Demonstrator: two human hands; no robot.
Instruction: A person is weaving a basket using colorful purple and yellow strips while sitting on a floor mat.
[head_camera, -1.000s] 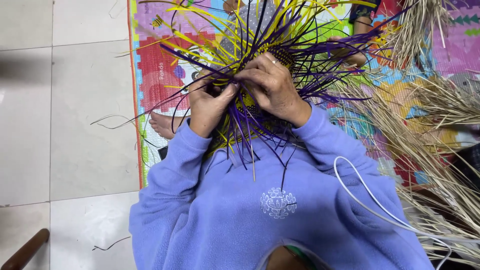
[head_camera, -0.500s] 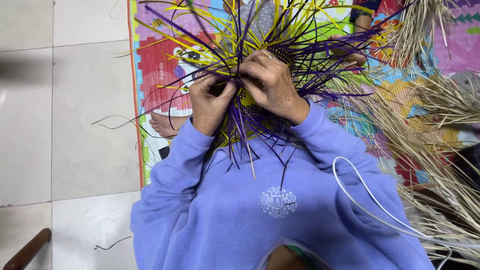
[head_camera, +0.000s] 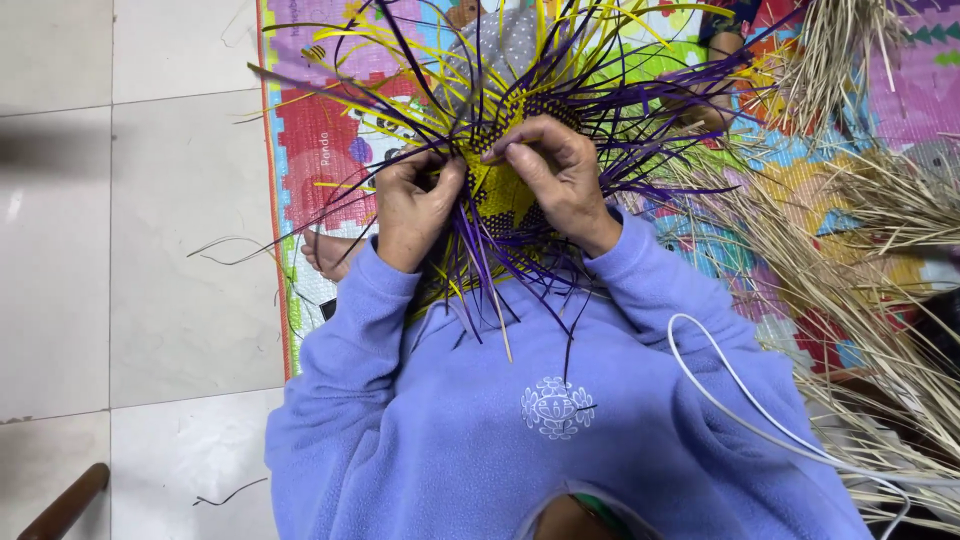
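Note:
A half-woven piece of purple and yellow strips (head_camera: 500, 190) sits in my lap, its loose ends fanning out in all directions. My left hand (head_camera: 415, 210) grips the woven part at its left side, fingers curled into the strips. My right hand (head_camera: 555, 170) presses on the upper right of the weave, fingers pinching a strip near the centre. Both hands nearly touch over the checkered middle. I wear a lilac sweatshirt (head_camera: 520, 420).
A colourful play mat (head_camera: 320, 150) lies under the work on pale floor tiles (head_camera: 130, 250). Piles of dry straw-coloured strips (head_camera: 860, 240) spread at the right. A white cable (head_camera: 740, 400) crosses my right sleeve. A bare foot (head_camera: 325, 255) shows at the left.
Both hands have shifted slightly on the weave, the right fingers working a strip toward the centre. The piece has stayed in my lap.

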